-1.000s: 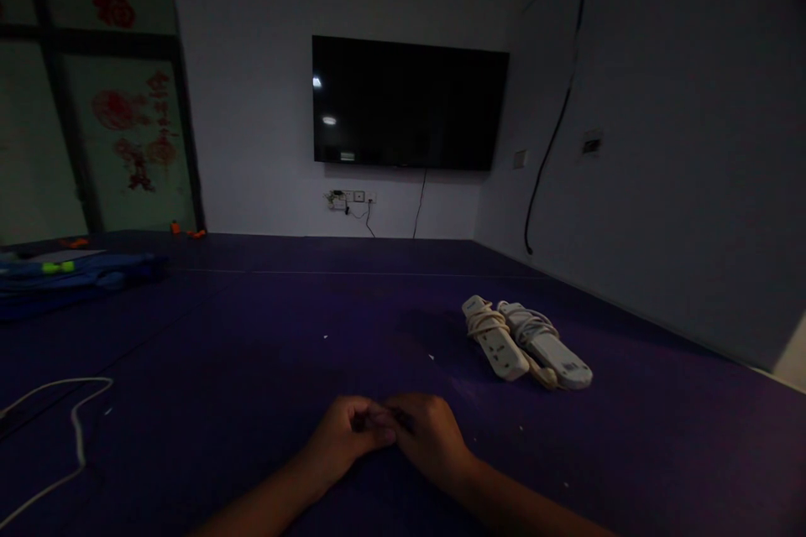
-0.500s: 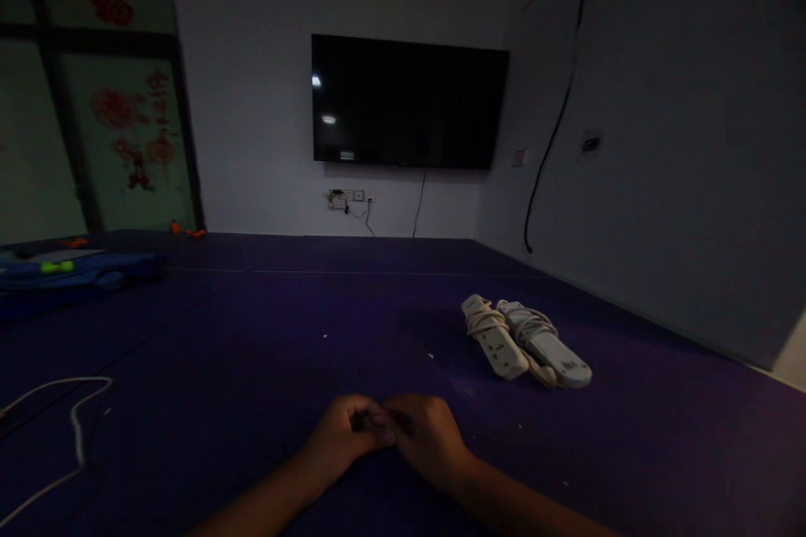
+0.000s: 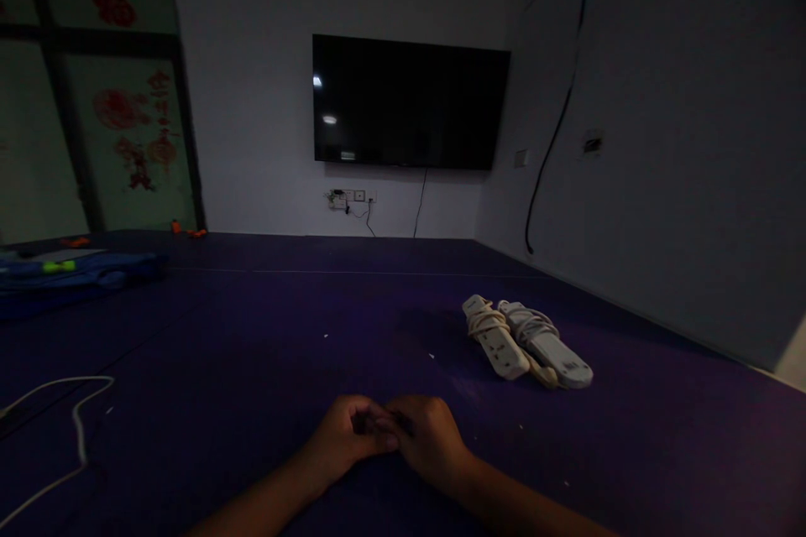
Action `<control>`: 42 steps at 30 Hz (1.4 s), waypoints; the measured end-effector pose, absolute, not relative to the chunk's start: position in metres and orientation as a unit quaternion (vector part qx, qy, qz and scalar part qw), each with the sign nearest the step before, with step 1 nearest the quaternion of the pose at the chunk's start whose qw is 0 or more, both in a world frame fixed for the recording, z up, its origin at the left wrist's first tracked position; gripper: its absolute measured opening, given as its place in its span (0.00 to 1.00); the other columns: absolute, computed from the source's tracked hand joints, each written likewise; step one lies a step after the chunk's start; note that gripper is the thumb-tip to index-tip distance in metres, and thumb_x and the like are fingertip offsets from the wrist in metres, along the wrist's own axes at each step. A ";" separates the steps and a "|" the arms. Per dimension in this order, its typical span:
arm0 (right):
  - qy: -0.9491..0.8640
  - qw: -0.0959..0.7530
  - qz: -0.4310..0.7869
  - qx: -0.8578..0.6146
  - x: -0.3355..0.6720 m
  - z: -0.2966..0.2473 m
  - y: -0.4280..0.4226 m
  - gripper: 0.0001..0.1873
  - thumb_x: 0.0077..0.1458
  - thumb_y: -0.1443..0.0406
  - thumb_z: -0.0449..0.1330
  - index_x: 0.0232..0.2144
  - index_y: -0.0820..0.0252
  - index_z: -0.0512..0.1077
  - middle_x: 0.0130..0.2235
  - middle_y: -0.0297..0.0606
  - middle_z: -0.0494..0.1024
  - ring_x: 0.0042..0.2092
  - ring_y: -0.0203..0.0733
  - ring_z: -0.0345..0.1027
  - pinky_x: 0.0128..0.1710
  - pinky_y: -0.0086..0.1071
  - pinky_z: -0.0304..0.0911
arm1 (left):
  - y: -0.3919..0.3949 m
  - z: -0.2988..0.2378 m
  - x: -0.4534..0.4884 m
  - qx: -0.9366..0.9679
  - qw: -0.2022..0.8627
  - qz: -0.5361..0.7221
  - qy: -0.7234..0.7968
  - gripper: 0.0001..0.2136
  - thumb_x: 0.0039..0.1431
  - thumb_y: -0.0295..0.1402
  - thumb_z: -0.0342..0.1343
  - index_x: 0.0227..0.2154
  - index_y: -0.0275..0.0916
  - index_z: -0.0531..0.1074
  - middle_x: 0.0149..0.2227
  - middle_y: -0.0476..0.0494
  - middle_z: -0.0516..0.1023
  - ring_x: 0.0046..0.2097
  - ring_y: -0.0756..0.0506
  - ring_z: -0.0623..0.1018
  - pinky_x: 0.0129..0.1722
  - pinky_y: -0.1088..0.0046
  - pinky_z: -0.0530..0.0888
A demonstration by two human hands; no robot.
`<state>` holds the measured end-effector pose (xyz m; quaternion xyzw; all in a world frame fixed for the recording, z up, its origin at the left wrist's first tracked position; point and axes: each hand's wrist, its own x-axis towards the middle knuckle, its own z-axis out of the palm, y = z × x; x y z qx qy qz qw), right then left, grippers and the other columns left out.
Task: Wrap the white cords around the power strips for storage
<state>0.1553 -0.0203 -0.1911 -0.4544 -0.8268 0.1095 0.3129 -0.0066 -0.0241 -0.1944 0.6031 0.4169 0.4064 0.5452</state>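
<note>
Low in the middle of the view, my left hand (image 3: pixel 345 440) and my right hand (image 3: pixel 433 441) rest together above the purple surface (image 3: pixel 264 369). Their curled fingers meet and overlap at the fingertips. A hollow shows between the left thumb and fingers, with no object visible in it. The right hand is bent inward, its back towards me, and hides part of its own fingers. Closest to the right hand, beyond it to the right, lie two white power strips: one with its sockets up (image 3: pixel 502 352), the other beside it (image 3: pixel 562 359). Each has its cord wound round it.
A white cable (image 3: pixel 80 428) curves across the surface at the left. Farther off lies a blue cloth heap (image 3: pixel 107 270) with a bright green item (image 3: pixel 59 266). Small orange objects (image 3: pixel 197 233) sit near the glass door. A television (image 3: pixel 409 101) hangs on the far wall; a black cord (image 3: pixel 552 143) hangs at right.
</note>
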 end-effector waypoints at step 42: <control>-0.854 0.319 0.139 -0.387 0.158 -0.188 -0.023 0.12 0.50 0.55 0.60 0.31 0.56 0.75 0.28 0.33 0.78 0.28 0.35 0.69 0.27 0.25 0.55 | -0.028 -0.184 -0.006 0.613 0.528 0.423 0.408 0.25 0.40 0.57 0.57 0.20 0.38 0.60 0.20 0.56 0.57 0.25 0.52 0.57 0.26 0.76 0.53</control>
